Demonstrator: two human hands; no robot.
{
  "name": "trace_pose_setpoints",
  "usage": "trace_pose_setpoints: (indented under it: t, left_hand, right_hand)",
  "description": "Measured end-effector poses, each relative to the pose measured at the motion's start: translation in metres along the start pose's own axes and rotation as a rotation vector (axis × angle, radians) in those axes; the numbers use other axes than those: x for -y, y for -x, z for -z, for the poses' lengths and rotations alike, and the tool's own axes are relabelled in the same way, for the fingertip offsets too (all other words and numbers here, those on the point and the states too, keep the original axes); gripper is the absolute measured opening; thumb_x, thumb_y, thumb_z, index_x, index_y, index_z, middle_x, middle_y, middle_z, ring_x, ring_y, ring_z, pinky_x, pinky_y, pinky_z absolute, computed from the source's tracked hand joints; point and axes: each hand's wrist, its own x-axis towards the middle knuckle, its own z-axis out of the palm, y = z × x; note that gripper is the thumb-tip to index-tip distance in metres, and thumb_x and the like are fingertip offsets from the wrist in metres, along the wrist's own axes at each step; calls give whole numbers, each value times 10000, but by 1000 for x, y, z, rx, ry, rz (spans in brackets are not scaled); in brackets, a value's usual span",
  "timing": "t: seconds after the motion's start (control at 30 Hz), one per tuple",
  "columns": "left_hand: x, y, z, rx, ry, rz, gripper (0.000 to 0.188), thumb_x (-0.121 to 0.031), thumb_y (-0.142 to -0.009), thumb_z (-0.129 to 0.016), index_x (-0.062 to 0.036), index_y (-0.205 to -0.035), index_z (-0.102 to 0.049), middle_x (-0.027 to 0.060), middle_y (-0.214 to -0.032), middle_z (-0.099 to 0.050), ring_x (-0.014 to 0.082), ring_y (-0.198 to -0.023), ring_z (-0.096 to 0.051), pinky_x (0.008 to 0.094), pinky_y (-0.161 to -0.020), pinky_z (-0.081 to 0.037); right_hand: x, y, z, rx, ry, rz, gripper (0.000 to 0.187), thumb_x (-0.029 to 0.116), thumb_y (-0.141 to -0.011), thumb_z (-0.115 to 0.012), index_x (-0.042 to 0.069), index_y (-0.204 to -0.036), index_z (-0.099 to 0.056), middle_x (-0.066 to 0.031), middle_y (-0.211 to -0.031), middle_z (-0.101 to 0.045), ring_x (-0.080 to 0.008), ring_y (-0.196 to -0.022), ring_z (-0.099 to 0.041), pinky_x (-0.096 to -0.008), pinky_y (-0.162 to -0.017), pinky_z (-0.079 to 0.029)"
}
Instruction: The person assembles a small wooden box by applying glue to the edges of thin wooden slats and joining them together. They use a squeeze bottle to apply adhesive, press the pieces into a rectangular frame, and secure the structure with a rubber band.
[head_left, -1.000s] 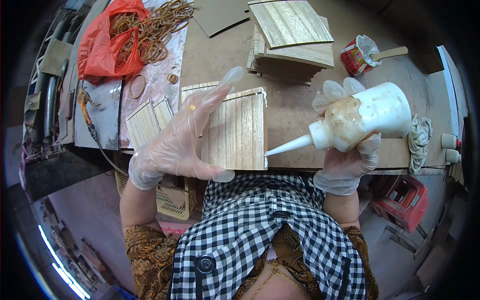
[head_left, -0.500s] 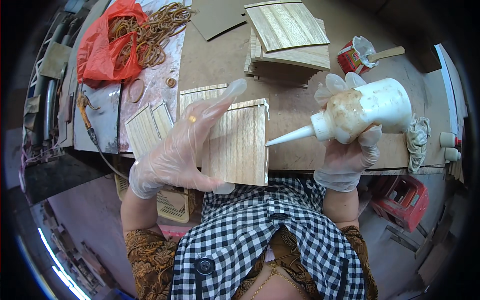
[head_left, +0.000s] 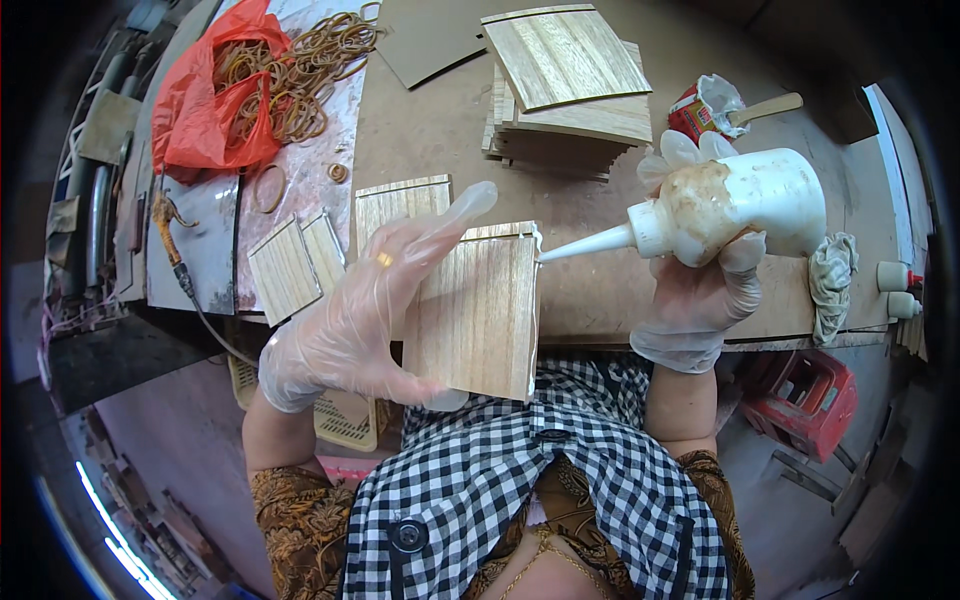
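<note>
My left hand (head_left: 345, 315), in a clear plastic glove, holds a pale wooden panel (head_left: 475, 315) by its left side, thumb and fingers spread around it. A groove crosses the panel near its far end. White glue lines its right edge. My right hand (head_left: 695, 300), gloved too, is wrapped around a white squeeze bottle (head_left: 785, 200) stained brown near its shoulder. The bottle lies tilted sideways, its long nozzle (head_left: 590, 243) pointing left with the tip at the panel's right edge, near the far corner.
Wooden panels (head_left: 565, 60) are stacked at the back, with several smaller pieces (head_left: 285, 270) at left. A red bag (head_left: 205, 115) of rubber bands (head_left: 300, 70) lies far left. To the right are an opened red package (head_left: 700, 110), a cloth (head_left: 832, 285) and a red stool (head_left: 800, 405).
The panel has shifted slightly toward me. The nozzle tip has moved from about the middle of the glued edge to near its far corner, and more white glue shows along the edge.
</note>
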Motion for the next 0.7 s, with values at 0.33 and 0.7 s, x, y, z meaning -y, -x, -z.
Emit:
trace_pose_setpoints:
  t: [0.33,0.7]
  left_hand:
    - [4,1,-2,21,80,21,1165,-406,-555,-851,-88,-1490,-234,201,-1534,-266,378,-1342,-342,456,-1104,-264]
    - [8,3,-5,-39,140,29,1171,-409,-545,-862,-113,-1491,-238,193,-1529,-282,376,-1346,-335,463,-1102,-264]
  right_hand:
    - [2,2,9,-50,-41,4,870,313,-712,-815,71,-1407,-349,-146,-1276,-549,-392,-1134,-566,-527,-938,-516]
    - [7,16,8,-85,-72,-26,910,370,-710,-797,42,-1412,-319,-142,-1270,-533,-381,-1104,-573,-545,-918,-520]
